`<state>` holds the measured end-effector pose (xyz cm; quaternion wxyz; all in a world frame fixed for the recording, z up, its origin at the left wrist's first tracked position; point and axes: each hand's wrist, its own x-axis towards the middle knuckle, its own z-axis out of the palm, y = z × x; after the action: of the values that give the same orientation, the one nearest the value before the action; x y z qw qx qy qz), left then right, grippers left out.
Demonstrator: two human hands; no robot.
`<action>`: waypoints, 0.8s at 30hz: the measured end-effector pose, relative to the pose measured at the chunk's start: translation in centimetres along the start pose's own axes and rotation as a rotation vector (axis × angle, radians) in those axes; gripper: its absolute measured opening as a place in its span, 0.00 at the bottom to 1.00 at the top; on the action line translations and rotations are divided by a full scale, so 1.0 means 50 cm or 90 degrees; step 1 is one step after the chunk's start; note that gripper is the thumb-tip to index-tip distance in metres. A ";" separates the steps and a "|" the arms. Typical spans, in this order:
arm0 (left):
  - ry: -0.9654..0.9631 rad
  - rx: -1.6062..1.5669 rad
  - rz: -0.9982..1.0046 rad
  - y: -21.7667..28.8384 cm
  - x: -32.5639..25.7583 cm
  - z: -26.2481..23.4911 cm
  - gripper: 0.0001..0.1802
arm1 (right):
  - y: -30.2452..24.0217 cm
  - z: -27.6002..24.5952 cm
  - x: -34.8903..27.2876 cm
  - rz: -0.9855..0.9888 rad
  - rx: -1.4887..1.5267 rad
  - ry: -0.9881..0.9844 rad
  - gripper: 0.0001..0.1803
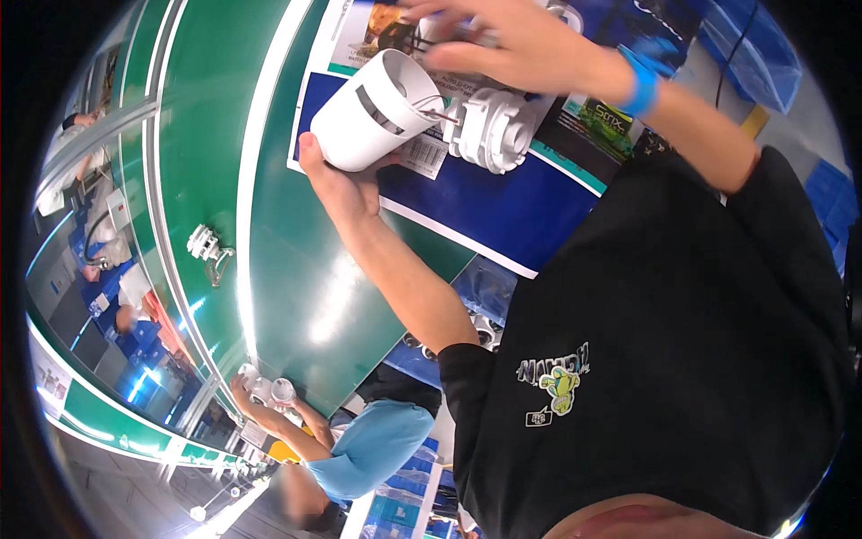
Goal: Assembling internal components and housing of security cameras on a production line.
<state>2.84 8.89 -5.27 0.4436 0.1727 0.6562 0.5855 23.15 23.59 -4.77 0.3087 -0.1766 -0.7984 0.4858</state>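
Note:
My left hand [346, 184] grips a white hollow cylindrical housing [364, 126] from below, with the thumb along its lower end. The housing lies tilted, its open end toward the upper right and a dark grey label on its side. Thin wires [440, 114] run out by the opening toward a white ribbed plastic part [492, 130], which rests beside it on a printed cardboard sheet [485, 211]. Above them reaches my right hand [503, 45], blurred by motion, its thumb and fingers apart. A dark piece [400, 38] lies near its fingertips; its kind is unclear.
A green worktop [305, 269] stretches leftward, with another white part [205, 242] behind a pale rail. Farther down the line, a co-worker in a blue shirt [377, 449] handles white parts [283, 391]. Blue bins [826, 202] and a plastic-lined crate [754, 49] stand at right.

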 end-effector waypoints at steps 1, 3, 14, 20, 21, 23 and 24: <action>0.011 -0.015 0.003 0.006 -0.001 -0.008 0.36 | 0.022 0.016 -0.042 -0.016 -0.052 0.073 0.26; -0.016 -0.025 0.003 0.009 0.012 -0.001 0.36 | -0.030 0.004 -0.118 0.175 -0.027 -0.020 0.50; -0.032 -0.123 -0.007 0.005 0.009 0.000 0.37 | -0.034 0.027 -0.144 -0.079 -0.201 0.106 0.39; -0.089 -0.120 -0.051 -0.003 0.019 0.002 0.40 | -0.020 -0.045 -0.079 -0.466 -0.328 0.034 0.31; -0.087 -0.119 -0.050 -0.005 0.018 -0.004 0.40 | -0.022 -0.053 -0.066 -0.517 -0.322 -0.008 0.29; -0.077 -0.135 -0.060 -0.003 0.012 0.000 0.38 | -0.038 -0.067 -0.044 -0.540 -0.340 -0.052 0.27; -0.072 -0.142 -0.064 -0.002 0.008 0.003 0.37 | -0.042 -0.067 -0.031 -0.579 -0.307 -0.092 0.26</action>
<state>2.77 9.25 -5.48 0.5250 0.1215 0.5687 0.6215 26.56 23.97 -2.29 0.3835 0.1558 -0.9029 0.1161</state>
